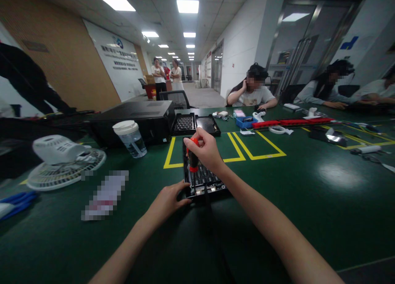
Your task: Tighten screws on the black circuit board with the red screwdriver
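Note:
My right hand (206, 149) is wrapped round the red and black handle of a screwdriver (193, 157), held upright with its tip down on a black device (204, 180) lying on the green table (308, 193). My left hand (168, 201) rests against the device's near left corner, fingers curled on its edge. The spot where the tip meets the device is hidden behind my right hand.
A white desk fan (61, 160) lies at the left, a lidded clear cup (131, 138) and a black case (135, 119) behind it. Black trays (196, 124), a blue box (245, 121) and red tools (290, 122) sit further back. People sit at the far right; others stand down the corridor.

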Available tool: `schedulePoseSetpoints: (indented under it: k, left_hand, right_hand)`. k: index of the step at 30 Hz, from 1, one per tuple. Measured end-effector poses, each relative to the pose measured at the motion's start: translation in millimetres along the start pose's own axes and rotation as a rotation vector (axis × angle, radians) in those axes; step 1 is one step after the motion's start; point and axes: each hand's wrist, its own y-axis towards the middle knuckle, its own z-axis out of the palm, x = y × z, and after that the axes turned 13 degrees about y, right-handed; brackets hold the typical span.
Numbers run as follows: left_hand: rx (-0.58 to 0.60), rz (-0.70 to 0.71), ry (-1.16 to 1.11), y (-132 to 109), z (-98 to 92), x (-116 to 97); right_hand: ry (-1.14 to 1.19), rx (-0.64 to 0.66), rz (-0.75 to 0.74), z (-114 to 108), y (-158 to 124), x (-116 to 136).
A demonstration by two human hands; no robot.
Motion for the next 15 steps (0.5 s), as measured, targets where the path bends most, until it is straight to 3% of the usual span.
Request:
schedulePoseSetpoints:
  k: [15]
  left_hand:
    - [-0.013,0.028,0.029,-0.5,1.9,2.2]
  right_hand:
    - [0.073,-0.081,0.047,8.2,-6.0,-0.4]
